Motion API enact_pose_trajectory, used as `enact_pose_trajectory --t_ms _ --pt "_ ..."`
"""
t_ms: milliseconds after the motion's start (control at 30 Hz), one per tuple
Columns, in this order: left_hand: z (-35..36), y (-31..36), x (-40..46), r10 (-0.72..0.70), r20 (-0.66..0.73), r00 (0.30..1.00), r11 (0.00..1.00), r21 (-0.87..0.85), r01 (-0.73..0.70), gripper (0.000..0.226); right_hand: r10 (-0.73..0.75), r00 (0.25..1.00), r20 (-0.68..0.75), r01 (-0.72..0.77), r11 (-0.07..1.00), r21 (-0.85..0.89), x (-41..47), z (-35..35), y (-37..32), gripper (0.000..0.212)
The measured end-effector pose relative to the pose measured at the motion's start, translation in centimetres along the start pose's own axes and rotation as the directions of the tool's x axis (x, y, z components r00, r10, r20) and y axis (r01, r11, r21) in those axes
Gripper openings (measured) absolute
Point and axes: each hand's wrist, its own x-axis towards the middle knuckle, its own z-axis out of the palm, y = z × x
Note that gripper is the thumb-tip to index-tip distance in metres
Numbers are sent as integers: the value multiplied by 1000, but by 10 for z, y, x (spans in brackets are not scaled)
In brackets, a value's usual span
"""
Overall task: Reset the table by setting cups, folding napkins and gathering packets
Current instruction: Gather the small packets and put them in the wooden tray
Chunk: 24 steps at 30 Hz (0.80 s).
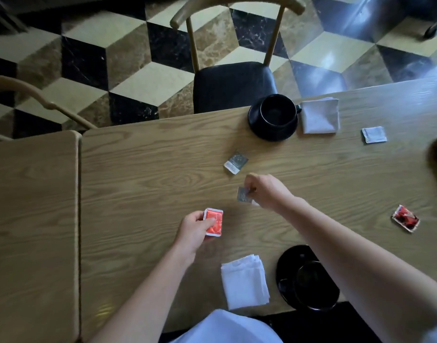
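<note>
Packets mid-gather: left hand grips red packet as the stack; right hand pinches grey packet just off the table. Another grey packet lies just beyond right hand, likely next.

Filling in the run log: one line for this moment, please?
phase: gathering packets | left hand: holds red packet | right hand: pinches grey packet | loose on table: three packets

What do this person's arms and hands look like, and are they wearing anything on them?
Both forearms are bare, with no long sleeves, gloves or watch in view. The left hand and right hand show no rings that I can make out. A white garment shows at the bottom edge.
</note>
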Motion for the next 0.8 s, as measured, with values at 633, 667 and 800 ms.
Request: enact_pose_trajectory --t_ms 633,667,800 --pt "5 -5 -10 -27 -85 996 997 -76 20 8 -228 968 104 251 862 -441 100 -51 -27 12" --pt "6 -4 -11 -21 -92 996 996 -84 13 8 -209 975 76 222 898 -381 91 -49 -26 12" --pt "13 6 -18 44 -58 997 994 -96 -49 9 76 992 -99 -43 955 294 16 -28 -23 16"
